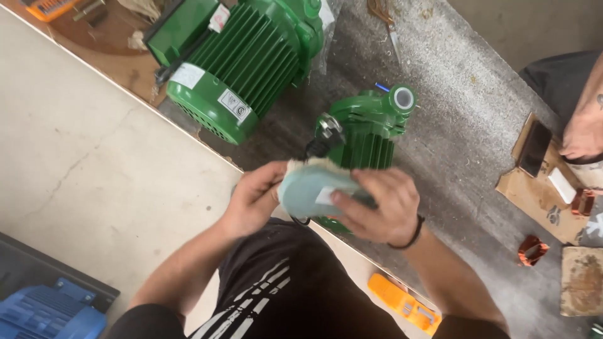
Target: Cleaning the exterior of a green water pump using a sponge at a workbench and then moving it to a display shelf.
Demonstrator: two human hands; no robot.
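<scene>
Both hands [326, 201] on pale pump cover [308, 188]

big finned motor [242, 59] bright green, white stickers on it. smaller pump [367, 129] same green, white-ringed port on top. cloth [308, 188] in hands pale teal with white fuzzy edge. workbench [452, 94] speckled grey, floor [81, 163] plain beige. utility knife [405, 303] orange. shirt [276, 295] black with white stripes. wristband [411, 235] black. crate [47, 314] bottom left blue.

Two green pump motors [242, 63] [367, 135], two copper coils [532, 250] [583, 202].
</scene>
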